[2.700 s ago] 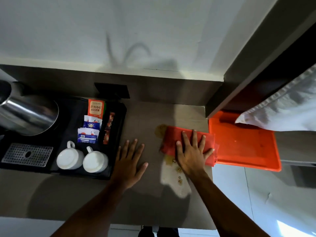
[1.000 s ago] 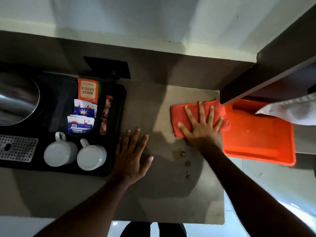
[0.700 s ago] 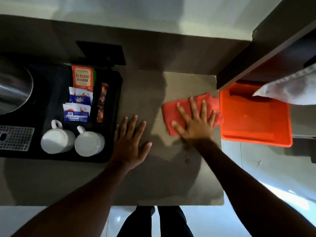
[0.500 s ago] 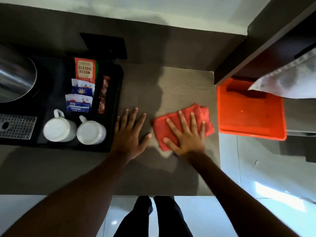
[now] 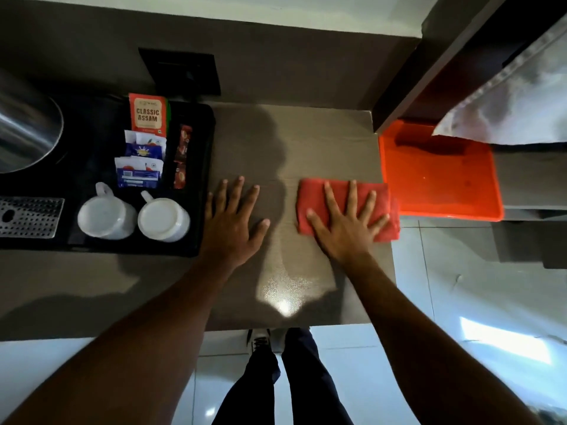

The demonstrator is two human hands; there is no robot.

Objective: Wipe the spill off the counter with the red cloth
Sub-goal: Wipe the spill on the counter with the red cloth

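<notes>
The red cloth [image 5: 311, 194] lies folded on the grey counter [image 5: 306, 139], close to its right edge. My right hand [image 5: 343, 225] presses flat on the cloth, fingers spread, palm on its near part. My left hand [image 5: 233, 222] rests flat and open on the bare counter, left of the cloth and apart from it. No brown drops or puddle show on the counter; only a glossy light patch [image 5: 282, 302] lies near the front edge.
A black tray [image 5: 204, 179] on the left holds two white mugs [image 5: 106, 216], tea sachets [image 5: 148, 113] and a steel kettle [image 5: 27, 133]. An orange tray [image 5: 438, 185] sits just past the counter's right edge, under a white fabric piece [image 5: 515, 111]. Dark wall plate [image 5: 181, 72] behind.
My right hand slid the cloth from the back of the counter toward me over the drops, then right to the edge. The brown drops no longer show. My left hand stayed put.
</notes>
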